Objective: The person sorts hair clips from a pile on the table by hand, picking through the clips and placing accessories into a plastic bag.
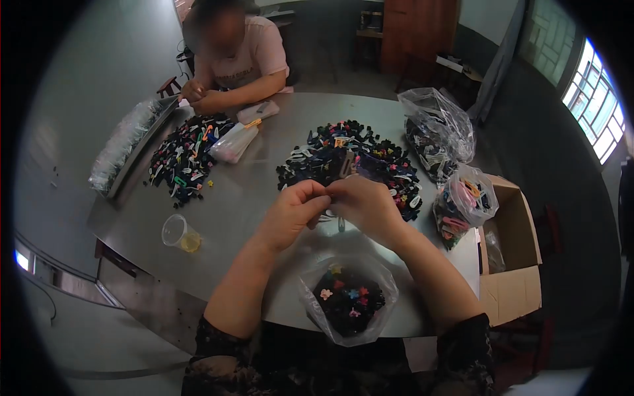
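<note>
My left hand (294, 210) and my right hand (371, 206) meet over the near edge of a big pile of hair clips (317, 148). Both are closed, thumbs and fingertips pinched together. What they pinch is too small and too covered to make out. Just beyond the fingertips shows a brownish snap clip (347, 162); whether it is held or lies on the pile, I cannot tell. Pale clips (341, 224) show below my fingers. Between my forearms stands an open clear plastic bag (312, 280) containing dark clips and small coloured flower shapes.
Across the metal table (244, 198) a person (241, 63) sits by a second clip pile (185, 155). A clear cup (175, 232) with yellowish contents stands left. Filled bags (439, 135) and an open cardboard box (512, 290) are right. A tray of plastic packets (129, 142) lies far left.
</note>
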`<state>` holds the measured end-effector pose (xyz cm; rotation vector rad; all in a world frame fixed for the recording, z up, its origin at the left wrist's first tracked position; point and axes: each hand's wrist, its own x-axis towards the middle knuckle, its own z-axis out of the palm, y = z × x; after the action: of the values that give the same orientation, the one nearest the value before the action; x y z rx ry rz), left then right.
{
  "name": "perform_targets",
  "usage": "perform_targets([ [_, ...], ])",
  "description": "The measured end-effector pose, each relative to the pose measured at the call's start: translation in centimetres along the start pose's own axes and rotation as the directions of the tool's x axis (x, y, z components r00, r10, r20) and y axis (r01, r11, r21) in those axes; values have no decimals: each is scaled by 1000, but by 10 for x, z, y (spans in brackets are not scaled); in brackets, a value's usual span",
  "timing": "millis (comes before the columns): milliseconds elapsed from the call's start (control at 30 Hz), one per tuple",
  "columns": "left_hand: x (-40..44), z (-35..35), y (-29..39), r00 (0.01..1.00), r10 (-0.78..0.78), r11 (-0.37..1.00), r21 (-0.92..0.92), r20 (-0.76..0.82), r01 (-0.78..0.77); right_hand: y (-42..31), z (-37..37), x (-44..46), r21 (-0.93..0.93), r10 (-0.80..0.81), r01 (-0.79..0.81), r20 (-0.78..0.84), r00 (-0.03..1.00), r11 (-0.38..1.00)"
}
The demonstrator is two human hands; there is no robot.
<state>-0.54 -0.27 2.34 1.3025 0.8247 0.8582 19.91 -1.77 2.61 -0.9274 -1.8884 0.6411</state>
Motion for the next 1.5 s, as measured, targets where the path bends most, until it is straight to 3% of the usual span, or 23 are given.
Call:
perform_targets([
  [33, -1, 3, 2, 1000, -1, 997, -79, 10, 1, -1, 1, 0, 2, 35, -35, -21, 999, 999],
  [67, -1, 7, 5, 999, 1, 996, -84, 41, 2, -2, -1, -1, -40, -38, 36, -44, 998, 999],
  [100, -1, 8, 9, 1000, 15, 993, -113, -2, -15, -3, -3, 0, -84, -112, 107, -63, 992, 991],
  [200, -16, 13, 27, 996, 65, 988, -133, -66, -73, -10, -10, 2, -59, -130, 123, -133, 983, 991],
  [267, -36, 18, 45, 941, 337, 936, 115, -13, -333, -23, -21, 3, -71, -107, 98, -151, 983, 993],
  [300, -48, 24, 62, 943, 333, 937, 113, -8, -330, -27, -27, 4, -72, -101, 91, -155, 983, 993],
  [333, -62, 32, 83, 861, 463, 783, 358, 212, -509, -29, -32, 5, -95, -113, 97, -184, 977, 991],
  [367, -73, 38, 97, 742, 500, 531, 519, 446, -670, -32, -37, 6, -116, -125, 102, -208, 970, 988],
  [400, -81, 46, 103, 745, 499, 535, 519, 442, -666, -36, -42, 7, -120, -123, 97, -233, 965, 988],
  [467, -90, 59, 108, 760, 295, 336, 682, 579, -649, -47, -55, 6, -193, -151, 96, -294, 944, 977],
  [500, -89, 57, 107, 769, 289, 341, 689, 570, -639, -50, -61, 6, -182, -175, 120, -325, 929, 976],
  [567, -82, 45, 105, 778, 463, 489, 609, 425, -624, -61, -72, 2, -118, -88, 48, -359, 929, 992],
  [600, -77, 36, 106, 787, 489, 489, 629, 376, -604, -65, -79, 1, -168, -140, 86, -347, 927, 982],
  [633, -71, 28, 106, 801, 482, 480, 659, 355, -580, -70, -80, 0, -127, -103, 62, -356, 929, 990],
  [700, -57, 15, 99, 941, 332, 695, 655, 74, -296, -79, -81, -2, -90, -56, 26, -352, 934, 996],
  [833, -14, -13, 42, 967, 256, 766, 611, -8, -198, -87, -82, -3, -213, -125, 68, -266, 956, 975],
  [933, 2, -31, 5, 977, 213, 729, 667, -13, -150, -83, -79, -3, -181, -101, 49, -286, 953, 982],
  [1000, 4, -45, -10, 984, 173, 501, 858, 30, -114, -78, -75, -3, -133, -71, 34, -286, 956, 991],
  [1133, 8, -58, -17, 992, 113, 420, 902, 60, -103, -75, -68, 1, -143, -49, 10, -274, 960, 990],
  [1200, 11, -53, -23, 978, 165, 440, 877, 130, -191, -69, -62, 2, -151, -42, 2, -265, 963, 989],
  [1333, 15, -44, -33, 976, 196, 406, 899, 93, -167, -55, -48, 4, -171, -47, 16, -184, 982, 985],
  [1500, 18, -42, -35, 949, 307, 476, 851, 74, -221, -42, -41, 5, -236, -55, 27, -111, 992, 971],
])
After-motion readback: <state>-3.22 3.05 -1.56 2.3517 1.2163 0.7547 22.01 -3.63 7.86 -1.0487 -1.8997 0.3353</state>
